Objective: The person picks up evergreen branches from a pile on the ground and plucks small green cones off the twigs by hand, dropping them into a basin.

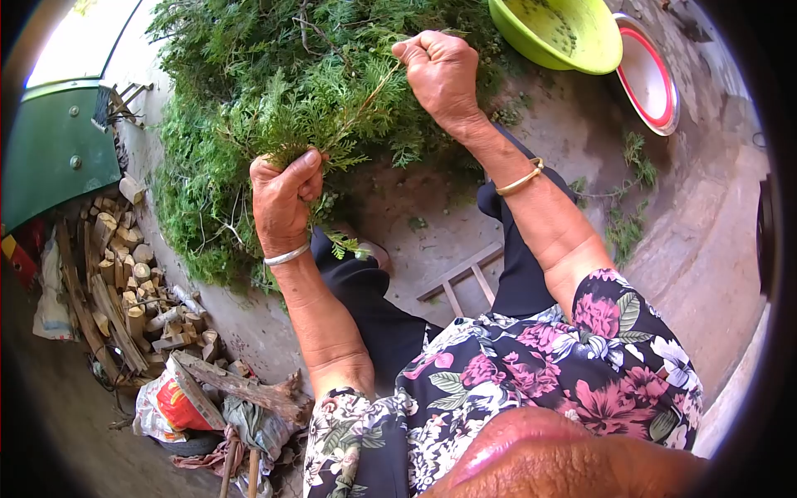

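Observation:
A leafy green conifer sprig [353, 124] is stretched between my two hands. My left hand [286, 195] is closed around its bushy part, with green tips poking out above and below the fist. The thin brown stem end is pinched in my right hand [440, 79], up and to the right. Behind both hands lies a large heap of cut evergreen branches [207, 174]. Beyond my right hand stands a lime-green basin [519, 41] with small greenish bits in it.
A white basin with a red rim [671, 104] stands beside the green one. Chopped firewood [137, 274] and bags [170, 402] are at the left. A wooden frame [452, 282] is by my legs. Loose sprigs [627, 224] lie at the right.

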`<act>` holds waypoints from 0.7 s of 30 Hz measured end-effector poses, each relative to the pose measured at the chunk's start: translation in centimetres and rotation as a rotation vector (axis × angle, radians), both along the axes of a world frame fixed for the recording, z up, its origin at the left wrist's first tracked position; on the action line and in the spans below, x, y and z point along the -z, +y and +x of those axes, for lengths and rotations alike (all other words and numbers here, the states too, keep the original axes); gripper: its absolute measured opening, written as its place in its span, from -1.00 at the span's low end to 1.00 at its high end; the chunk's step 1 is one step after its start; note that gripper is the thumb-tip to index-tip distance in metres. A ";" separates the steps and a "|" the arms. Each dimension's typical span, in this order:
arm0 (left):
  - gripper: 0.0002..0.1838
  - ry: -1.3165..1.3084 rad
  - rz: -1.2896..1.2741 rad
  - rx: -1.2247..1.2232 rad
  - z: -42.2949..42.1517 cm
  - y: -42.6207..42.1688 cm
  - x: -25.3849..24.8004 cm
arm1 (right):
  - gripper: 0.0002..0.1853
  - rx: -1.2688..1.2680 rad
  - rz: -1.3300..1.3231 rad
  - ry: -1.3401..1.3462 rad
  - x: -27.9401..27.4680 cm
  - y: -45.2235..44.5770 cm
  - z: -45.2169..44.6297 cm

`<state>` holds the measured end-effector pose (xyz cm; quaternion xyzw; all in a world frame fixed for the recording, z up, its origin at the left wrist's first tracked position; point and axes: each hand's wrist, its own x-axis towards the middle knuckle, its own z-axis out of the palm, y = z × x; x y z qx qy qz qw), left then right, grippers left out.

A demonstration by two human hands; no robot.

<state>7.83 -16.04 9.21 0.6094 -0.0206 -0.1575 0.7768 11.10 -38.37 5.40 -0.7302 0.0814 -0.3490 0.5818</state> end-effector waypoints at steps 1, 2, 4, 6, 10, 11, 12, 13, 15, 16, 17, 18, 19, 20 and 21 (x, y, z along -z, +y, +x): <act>-0.90 -0.012 -0.012 -0.005 -0.1 -0.1 -0.1 | -0.81 0.025 -0.153 -0.032 0.1 0.0 0.0; -0.91 -0.025 -0.022 -0.009 -0.1 -0.1 -0.1 | -0.84 0.051 -0.306 -0.065 0.2 0.0 0.1; -0.91 -0.027 -0.014 -0.022 -0.1 0.1 -0.1 | -0.89 0.050 -0.354 -0.120 0.6 0.0 0.2; -0.91 -0.027 -0.009 -0.039 -0.2 0.2 0.0 | -0.91 -0.028 -0.144 0.107 0.2 0.2 -0.3; -0.90 -0.038 0.011 -0.002 0.0 0.5 0.1 | -0.89 0.033 -0.275 -0.051 0.5 0.0 0.2; -0.90 -0.039 0.017 0.003 0.0 0.6 0.2 | -0.89 0.065 -0.392 -0.152 0.9 -0.2 0.6; -0.90 -0.039 0.017 0.003 0.0 0.6 0.1 | -0.88 0.097 -0.508 -0.253 1.2 -0.3 0.9; -0.91 -0.040 0.030 -0.004 0.0 0.5 0.0 | -0.88 0.097 -0.508 -0.253 1.6 -0.3 0.9; -0.91 -0.046 0.038 -0.018 0.0 0.5 0.1 | -0.87 -0.098 0.098 0.051 2.2 -0.3 0.8; -0.92 -0.052 0.029 -0.009 0.0 0.8 0.4 | -0.86 -0.207 0.623 0.344 0.1 -0.5 0.2; -0.93 -0.057 0.020 -0.001 0.2 1.1 0.5 | -0.87 -0.257 0.839 0.373 0.3 -1.7 0.6; -0.93 -0.058 0.019 -0.004 0.1 1.6 0.3 | -0.88 -0.305 1.056 0.399 0.6 -3.5 1.1; -0.95 -0.046 -0.083 -0.083 0.0 2.5 0.0 | -0.90 -0.282 1.153 0.297 0.2 -4.4 1.2; -0.96 -0.034 -0.184 -0.162 0.0 3.2 -0.2 | -0.89 -0.337 1.163 0.235 -0.1 -5.0 1.2; -0.94 -0.048 -0.214 -0.152 0.1 3.4 0.0 | -0.89 -0.355 1.147 0.260 0.0 -5.0 0.8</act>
